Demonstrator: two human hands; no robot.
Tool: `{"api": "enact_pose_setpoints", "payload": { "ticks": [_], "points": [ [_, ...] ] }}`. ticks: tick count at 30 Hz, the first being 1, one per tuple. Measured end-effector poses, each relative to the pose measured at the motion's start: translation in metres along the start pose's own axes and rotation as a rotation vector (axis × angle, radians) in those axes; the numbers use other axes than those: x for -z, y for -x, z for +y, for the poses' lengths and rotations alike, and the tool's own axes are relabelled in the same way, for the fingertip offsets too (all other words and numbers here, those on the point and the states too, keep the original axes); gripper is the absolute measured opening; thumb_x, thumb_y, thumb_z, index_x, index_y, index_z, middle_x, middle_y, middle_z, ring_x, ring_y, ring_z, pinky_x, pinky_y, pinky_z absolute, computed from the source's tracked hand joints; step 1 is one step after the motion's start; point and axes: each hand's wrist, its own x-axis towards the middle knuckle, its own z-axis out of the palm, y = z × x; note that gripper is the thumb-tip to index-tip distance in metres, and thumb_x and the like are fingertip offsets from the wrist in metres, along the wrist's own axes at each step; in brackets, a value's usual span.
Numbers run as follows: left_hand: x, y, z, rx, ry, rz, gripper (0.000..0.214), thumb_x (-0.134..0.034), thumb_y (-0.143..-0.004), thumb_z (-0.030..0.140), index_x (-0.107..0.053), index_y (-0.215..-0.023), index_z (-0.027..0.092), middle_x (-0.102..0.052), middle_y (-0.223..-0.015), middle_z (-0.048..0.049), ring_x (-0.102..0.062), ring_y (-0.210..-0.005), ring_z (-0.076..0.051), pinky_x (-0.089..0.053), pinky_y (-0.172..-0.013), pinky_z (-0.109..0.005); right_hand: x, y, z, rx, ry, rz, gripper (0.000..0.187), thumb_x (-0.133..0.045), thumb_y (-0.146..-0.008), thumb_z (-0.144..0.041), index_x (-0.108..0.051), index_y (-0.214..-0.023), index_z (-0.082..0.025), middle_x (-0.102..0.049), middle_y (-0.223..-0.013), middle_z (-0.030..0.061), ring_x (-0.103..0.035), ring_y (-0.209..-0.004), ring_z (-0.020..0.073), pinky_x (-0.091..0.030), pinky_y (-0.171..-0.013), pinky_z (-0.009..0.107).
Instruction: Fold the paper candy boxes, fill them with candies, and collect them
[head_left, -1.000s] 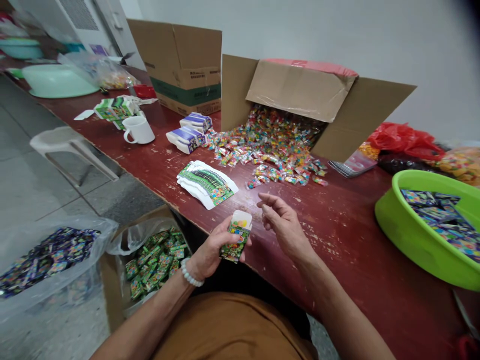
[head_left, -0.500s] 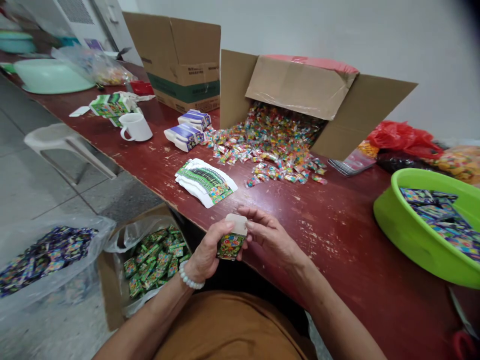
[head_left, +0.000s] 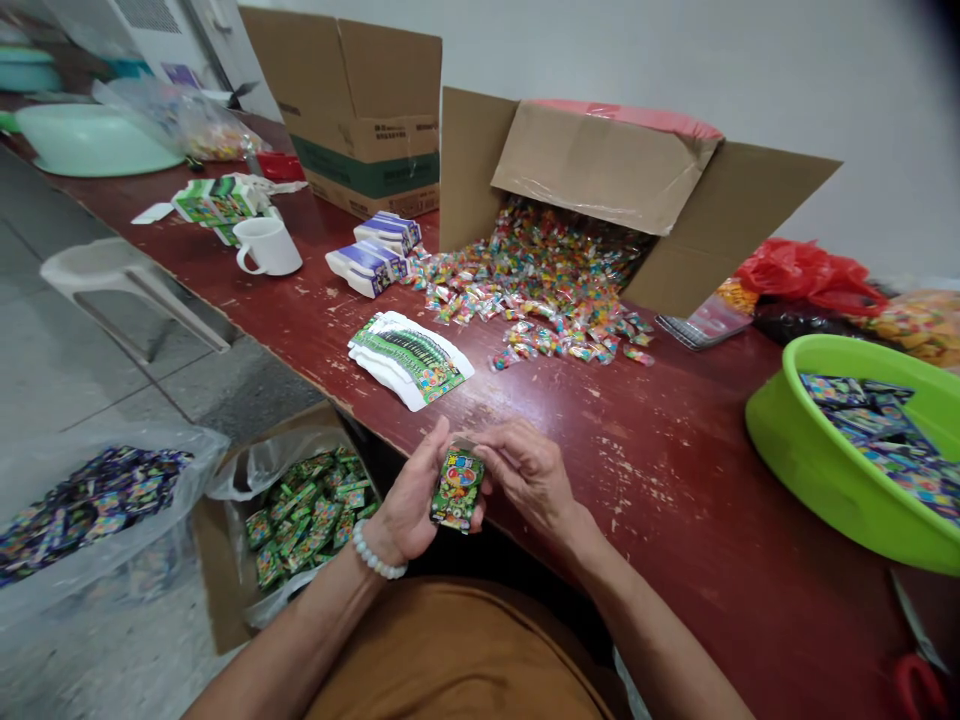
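Note:
A small green printed candy box (head_left: 457, 486) is held upright in my left hand (head_left: 411, 497), fingers and thumb closed around its sides. My right hand (head_left: 529, 470) has its fingertips pinched at the box's top edge, on the flap, which is mostly folded down. On the table just beyond my hands lies a fanned stack of flat green-and-white cartons (head_left: 411, 358). Behind it, wrapped candies (head_left: 555, 290) spill from a tipped cardboard box (head_left: 600, 165).
Below left, a lined carton (head_left: 214, 560) holds green boxes beside a plastic bag of purple packets (head_left: 97, 510). A lime basin (head_left: 817, 490) and scissors (head_left: 921, 680) are at right. A white mug (head_left: 268, 247), purple-white cartons (head_left: 367, 268) and a stool (head_left: 112, 270) are at left.
The box's white top flap stood up before and is now pressed down, with the box's printed front turned more toward me. My right fingers have moved in over the top edge.

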Motion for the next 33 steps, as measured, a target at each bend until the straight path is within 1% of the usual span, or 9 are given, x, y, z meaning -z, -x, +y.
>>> {"api": "enact_pose_setpoints", "payload": {
  "ticks": [2, 8, 13, 17, 21, 24, 26, 28, 33],
  "points": [
    [-0.002, 0.0, 0.002, -0.017, 0.011, 0.022, 0.048, -0.041, -0.093, 0.058, -0.061, -0.108, 0.017, -0.068, -0.066, -0.0043, -0.063, -0.043, -0.019, -0.05, -0.038, -0.028, 0.001, 0.002, -0.001, 0.042, 0.04, -0.034, 0.016, -0.059, -0.091, -0.029, -0.073, -0.09, -0.022, -0.071, -0.08, 0.0048, -0.064, -0.078, 0.0184, -0.05, -0.078, 0.034],
    [-0.01, -0.001, 0.0, -0.114, -0.102, 0.162, 0.041, -0.039, -0.098, 0.045, -0.055, -0.124, 0.017, -0.068, -0.066, -0.0028, -0.061, -0.043, -0.015, -0.05, -0.041, -0.024, -0.006, -0.001, -0.001, -0.348, -0.306, -0.04, 0.014, -0.068, -0.083, -0.032, -0.067, -0.084, -0.018, -0.071, -0.082, 0.0016, -0.059, -0.049, 0.0098, -0.048, -0.046, 0.022],
    [-0.007, -0.002, -0.004, -0.142, -0.164, 0.141, 0.052, -0.036, -0.097, 0.051, -0.053, -0.129, 0.015, -0.067, -0.063, -0.0042, -0.062, -0.044, -0.016, -0.048, -0.041, -0.023, -0.01, -0.008, -0.001, -0.416, -0.481, -0.045, 0.016, -0.067, -0.083, -0.032, -0.063, -0.079, -0.017, -0.071, -0.08, 0.0006, -0.056, -0.043, 0.0077, -0.049, -0.044, 0.022],
    [-0.003, -0.001, -0.001, -0.102, -0.093, 0.129, 0.046, -0.041, -0.096, 0.047, -0.058, -0.124, 0.015, -0.066, -0.062, -0.0039, -0.063, -0.045, -0.017, -0.05, -0.04, -0.025, -0.005, -0.007, -0.004, -0.312, -0.354, -0.084, 0.017, -0.064, -0.087, -0.033, -0.064, -0.079, -0.018, -0.071, -0.089, 0.0023, -0.058, -0.048, 0.0086, -0.051, -0.049, 0.024],
    [-0.002, -0.003, 0.003, -0.073, 0.071, 0.104, 0.025, -0.052, -0.09, 0.031, -0.066, -0.104, 0.016, -0.069, -0.074, -0.0032, -0.065, -0.05, -0.017, -0.053, -0.04, -0.027, 0.001, -0.001, -0.006, -0.03, -0.05, -0.151, 0.011, -0.067, -0.086, -0.031, -0.066, -0.092, -0.022, -0.07, -0.101, 0.0053, -0.066, -0.091, 0.0198, -0.052, -0.082, 0.036],
    [-0.002, -0.006, 0.003, -0.058, 0.179, 0.132, 0.018, -0.051, -0.09, 0.025, -0.066, -0.087, 0.014, -0.069, -0.071, -0.0027, -0.066, -0.054, -0.015, -0.056, -0.049, -0.026, 0.001, 0.005, -0.005, 0.082, 0.133, -0.203, 0.047, -0.081, -0.072, -0.035, -0.058, -0.111, -0.023, -0.066, -0.116, 0.0084, -0.059, -0.108, 0.0252, -0.047, -0.093, 0.042],
    [-0.001, -0.008, 0.001, -0.038, 0.196, 0.144, 0.025, -0.048, -0.094, 0.032, -0.066, -0.09, 0.015, -0.068, -0.067, -0.0029, -0.064, -0.051, -0.015, -0.054, -0.048, -0.025, -0.002, 0.01, -0.004, 0.081, 0.24, -0.27, 0.078, -0.087, -0.06, -0.039, -0.049, -0.126, -0.023, -0.058, -0.13, 0.0123, -0.055, -0.114, 0.0296, -0.046, -0.094, 0.045],
    [0.001, -0.009, -0.002, -0.038, 0.178, 0.154, 0.03, -0.046, -0.095, 0.04, -0.066, -0.098, 0.017, -0.068, -0.068, -0.0029, -0.062, -0.048, -0.014, -0.051, -0.045, -0.025, -0.007, 0.014, -0.001, 0.069, 0.347, -0.309, 0.092, -0.086, -0.056, -0.038, -0.041, -0.134, -0.023, -0.049, -0.139, 0.015, -0.05, -0.121, 0.0345, -0.043, -0.096, 0.049],
    [0.008, -0.009, -0.014, -0.243, 0.111, 0.214, 0.038, -0.054, -0.091, 0.05, -0.066, -0.101, 0.015, -0.071, -0.085, -0.0055, -0.068, -0.074, -0.016, -0.053, -0.068, -0.025, -0.027, 0.014, 0.005, 0.058, 0.442, -0.224, 0.072, -0.065, -0.056, -0.011, -0.045, -0.124, -0.021, -0.051, -0.133, 0.0152, -0.048, -0.12, 0.036, -0.04, -0.099, 0.052]
  ]
}}
